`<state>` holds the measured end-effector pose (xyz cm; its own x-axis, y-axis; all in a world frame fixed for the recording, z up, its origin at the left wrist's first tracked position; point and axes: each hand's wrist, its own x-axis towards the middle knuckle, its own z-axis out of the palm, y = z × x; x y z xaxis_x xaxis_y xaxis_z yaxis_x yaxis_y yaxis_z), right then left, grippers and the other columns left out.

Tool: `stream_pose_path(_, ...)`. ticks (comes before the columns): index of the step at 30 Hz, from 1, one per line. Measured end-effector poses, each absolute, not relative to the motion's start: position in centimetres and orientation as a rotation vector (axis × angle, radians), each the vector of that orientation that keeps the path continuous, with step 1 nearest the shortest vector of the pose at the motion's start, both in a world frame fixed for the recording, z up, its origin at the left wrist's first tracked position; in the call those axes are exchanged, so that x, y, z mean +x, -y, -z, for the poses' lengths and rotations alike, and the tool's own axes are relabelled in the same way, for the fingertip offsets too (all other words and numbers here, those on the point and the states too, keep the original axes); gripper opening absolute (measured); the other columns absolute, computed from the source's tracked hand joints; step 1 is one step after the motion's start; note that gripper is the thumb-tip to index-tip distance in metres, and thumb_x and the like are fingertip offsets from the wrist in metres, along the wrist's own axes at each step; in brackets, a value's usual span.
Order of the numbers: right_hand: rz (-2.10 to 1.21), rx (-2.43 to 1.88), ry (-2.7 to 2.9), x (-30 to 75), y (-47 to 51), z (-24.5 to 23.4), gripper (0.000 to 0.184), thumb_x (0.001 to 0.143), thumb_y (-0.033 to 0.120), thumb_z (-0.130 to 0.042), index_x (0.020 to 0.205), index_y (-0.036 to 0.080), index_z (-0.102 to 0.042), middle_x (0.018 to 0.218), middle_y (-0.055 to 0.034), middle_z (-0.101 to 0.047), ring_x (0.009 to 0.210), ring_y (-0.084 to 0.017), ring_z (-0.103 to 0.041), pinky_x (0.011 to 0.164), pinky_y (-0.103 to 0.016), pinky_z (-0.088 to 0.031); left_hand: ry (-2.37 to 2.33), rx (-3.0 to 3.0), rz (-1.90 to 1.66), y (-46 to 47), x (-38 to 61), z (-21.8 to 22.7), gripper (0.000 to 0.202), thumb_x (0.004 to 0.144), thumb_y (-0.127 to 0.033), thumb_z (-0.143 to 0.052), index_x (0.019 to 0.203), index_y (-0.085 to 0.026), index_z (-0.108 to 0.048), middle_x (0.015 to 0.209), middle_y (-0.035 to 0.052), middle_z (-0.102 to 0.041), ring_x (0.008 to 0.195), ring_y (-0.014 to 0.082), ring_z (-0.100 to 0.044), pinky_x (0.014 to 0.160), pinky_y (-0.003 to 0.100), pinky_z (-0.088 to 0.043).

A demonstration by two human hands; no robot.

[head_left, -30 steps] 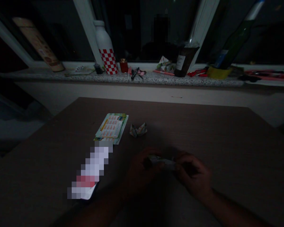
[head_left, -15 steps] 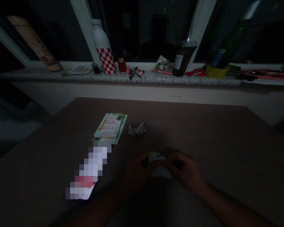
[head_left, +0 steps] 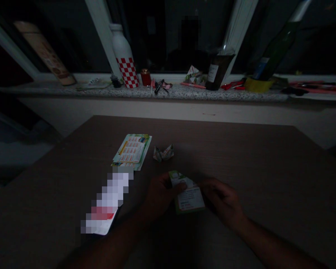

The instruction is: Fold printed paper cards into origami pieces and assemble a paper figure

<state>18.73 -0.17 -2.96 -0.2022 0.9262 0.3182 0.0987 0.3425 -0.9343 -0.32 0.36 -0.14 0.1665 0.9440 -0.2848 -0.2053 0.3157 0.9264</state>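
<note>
The scene is dim. Both my hands rest on a brown table (head_left: 240, 149) near its front edge. My left hand (head_left: 158, 194) pinches the left edge of a small printed paper card (head_left: 188, 194) with a green border, thumb on top. My right hand (head_left: 222, 200) is curled at the card's right edge and touches it. The card lies face up and tilted between the two hands. A small folded paper figure (head_left: 163, 153) sits on the table just beyond the hands.
A stack of printed cards (head_left: 132, 150) lies left of the folded figure, with a blurred-out flat object (head_left: 108, 203) below it. The windowsill (head_left: 145, 91) behind holds a red-checked white bottle (head_left: 125, 56), dark bottles (head_left: 218, 69), pens and small items.
The paper was a narrow folded strip held between both hands. It has been opened out into a flat card, face up, and my hands have spread slightly apart.
</note>
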Motion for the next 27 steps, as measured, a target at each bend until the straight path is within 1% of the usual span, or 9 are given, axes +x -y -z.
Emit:
stream_pose_path(4,-1.002,-0.939,1.608,18.7,0.1,2.8,0.016,0.088,0.02,-0.055,0.094,0.025,-0.069,0.085,-0.0022,-0.072,0.075,-0.015,-0.068,0.064,-0.021,-0.054,-1.08,0.857,-1.02,-0.3,-0.4,0.1,0.024,0.064,-0.027,-0.079,0.077,-0.014,-0.064,0.071,0.0014,-0.07,0.063,0.0163,-0.066,0.061,0.028,-0.054)
stream_pose_path(8,-1.028,-0.959,1.587,18.5,0.1,2.6,0.018,0.089,0.021,-0.053,0.097,0.024,-0.068,0.085,-0.0028,-0.073,0.074,-0.015,-0.068,0.063,-0.022,-0.054,-1.083,0.905,-1.008,-0.1,-0.3,0.1,0.023,0.065,-0.028,-0.078,0.078,-0.014,-0.064,0.072,0.0016,-0.07,0.065,0.0161,-0.066,0.062,0.028,-0.054)
stream_pose_path(10,-1.027,-1.002,1.602,18.3,0.0,2.4,0.013,0.087,0.023,-0.057,0.092,0.022,-0.069,0.078,-0.0028,-0.072,0.067,-0.015,-0.067,0.058,-0.022,-0.053,-1.105,0.987,-0.985,0.0,-0.3,0.2,0.022,0.068,-0.029,-0.076,0.078,-0.014,-0.064,0.072,0.0015,-0.069,0.065,0.0161,-0.065,0.062,0.027,-0.053)
stream_pose_path(12,-0.962,-1.043,1.666,18.1,0.0,2.2,0.008,0.083,0.024,-0.062,0.081,0.02,-0.069,0.068,-0.0019,-0.069,0.058,-0.014,-0.064,0.052,-0.021,-0.051,-1.179,1.137,-0.961,0.2,-0.4,0.4,0.019,0.071,-0.031,-0.073,0.077,-0.015,-0.064,0.07,0.001,-0.067,0.064,0.016,-0.064,0.059,0.026,-0.052)
stream_pose_path(15,-0.778,-1.049,1.757,18.0,0.0,1.9,0.011,0.081,0.021,-0.064,0.071,0.019,-0.067,0.061,-0.0015,-0.065,0.053,-0.013,-0.06,0.048,-0.022,-0.047,-1.333,1.508,-1.038,0.4,-0.7,0.5,0.014,0.075,-0.029,-0.069,0.081,-0.017,-0.064,0.072,0.0012,-0.067,0.067,0.0171,-0.063,0.06,0.027,-0.051)
stream_pose_path(17,-0.647,-1.008,1.779,18.1,0.1,1.8,0.009,0.081,0.018,-0.063,0.072,0.018,-0.067,0.063,-0.0024,-0.065,0.055,-0.014,-0.06,0.048,-0.023,-0.047,-1.319,1.836,-1.208,0.6,-0.9,0.2,0.014,0.075,-0.024,-0.069,0.086,-0.018,-0.063,0.079,0.002,-0.066,0.072,0.0177,-0.063,0.064,0.029,-0.051)
stream_pose_path(20,-0.469,-0.9,1.816,18.3,0.2,1.6,0.007,0.079,0.011,-0.064,0.08,0.018,-0.066,0.07,-0.0038,-0.066,0.06,-0.015,-0.062,0.051,-0.024,-0.049,-1.133,2.283,-1.45,0.7,-1.4,-0.6,0.02,0.074,-0.018,-0.068,0.092,-0.017,-0.059,0.085,0.0044,-0.065,0.078,0.0177,-0.062,0.069,0.03,-0.052)
stream_pose_path(23,-0.334,-0.792,1.894,18.4,0.4,1.3,0.013,0.078,0.009,-0.065,0.086,0.018,-0.065,0.075,-0.0049,-0.067,0.066,-0.016,-0.064,0.055,-0.027,-0.052,-1.166,2.536,-1.441,0.8,-1.5,-1.5,0.022,0.074,-0.017,-0.068,0.094,-0.018,-0.058,0.087,0.0057,-0.065,0.081,0.0185,-0.061,0.073,0.032,-0.05)
stream_pose_path(27,-0.19,-0.756,1.967,18.4,0.6,1.1,0.015,0.078,0.009,-0.065,0.089,0.02,-0.064,0.075,-0.0044,-0.067,0.069,-0.018,-0.065,0.062,-0.032,-0.054,-1.16,2.695,-1.283,1.0,-1.2,-1.9,0.01,0.077,-0.016,-0.065,0.085,-0.019,-0.059,0.084,0.004,-0.065,0.079,0.0179,-0.059,0.075,0.035,-0.045)
